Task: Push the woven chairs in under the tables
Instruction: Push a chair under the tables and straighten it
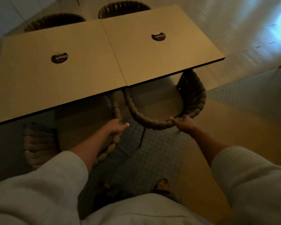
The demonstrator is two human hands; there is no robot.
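A dark round sticker (59,58) (lettering unreadable) and another (158,37); small-tiled floor (154,153) below.

The tabletops (91,65) hide both near woven chairs' (191,95) fronts; sticker (59,58) lettering is blurred.

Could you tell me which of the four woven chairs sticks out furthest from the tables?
The near left chair, under the left hand. Most of its seat is clear of the table, while the near right chair and the two far ones are tucked further in.
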